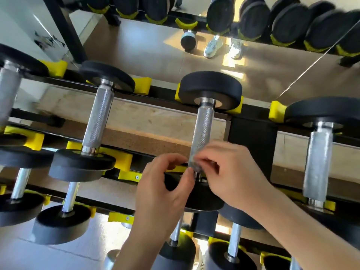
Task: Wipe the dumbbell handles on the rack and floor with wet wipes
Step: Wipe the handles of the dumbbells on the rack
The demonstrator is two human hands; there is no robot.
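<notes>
Dumbbell handle [202, 131] begins at its near head [204, 201], where both hands meet on the rack [253, 137]. Left hand [163, 184] and right hand [231, 172] each have their fingers curled in, pinching what looks like a thin greyish wet wipe [194, 167] around the handle's near end; blur hides detail. Both hands are equally close. The long axis runs straight away from them to the far head [210, 88], so the wipe stroke likely goes outward along it.
</notes>
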